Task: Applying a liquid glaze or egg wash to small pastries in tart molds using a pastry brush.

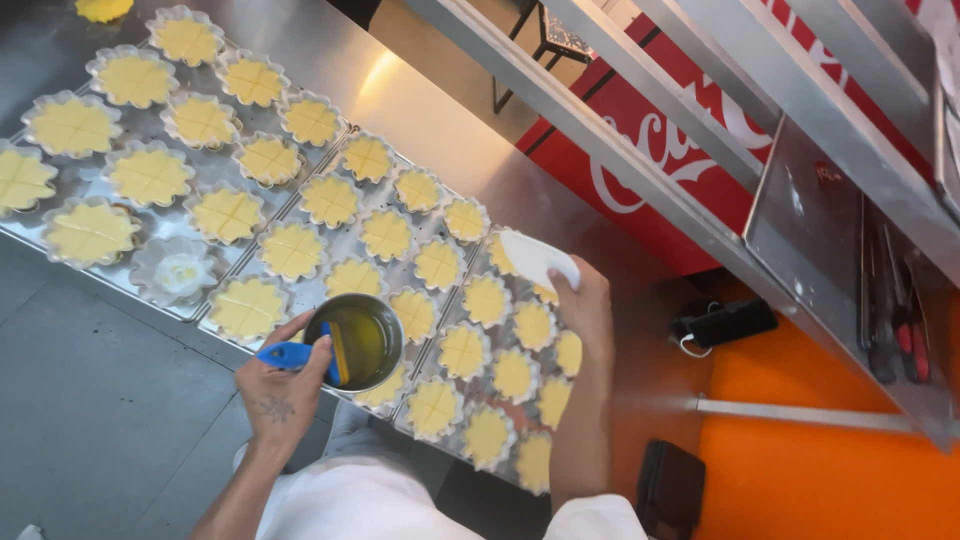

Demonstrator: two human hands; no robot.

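1. Shiny metal counter (420,110) runs from the upper left of the frame down to the middle, and a grey floor shows at the lower left.
2. We see metal trays (100,265) lying side by side on the counter, full of little fluted moulds (150,175) with yellow dough pressed in and a cross cut on top.
3. One mould (180,270) near the left has something white in it, not yellow dough.
4. Our left hand (285,385) sits low in the frame, left of the middle. Its fingers are curled tight around a blue brush handle (290,353).
5. That brush rests on the rim of a small round metal pot (358,340) with yellow liquid inside. Our left hand touches the pot's side too.
6. The pot sits on the trays, on top of the moulds, in the lower middle of the frame.
7. Our right hand (585,305) is to the right of the pot, over the last tray. Its fingers are pinched on a flat white scraper (535,258), which points up and to the left.
8. We see a red wall panel (640,150) at the upper right and orange floor (800,470) at the lower right.
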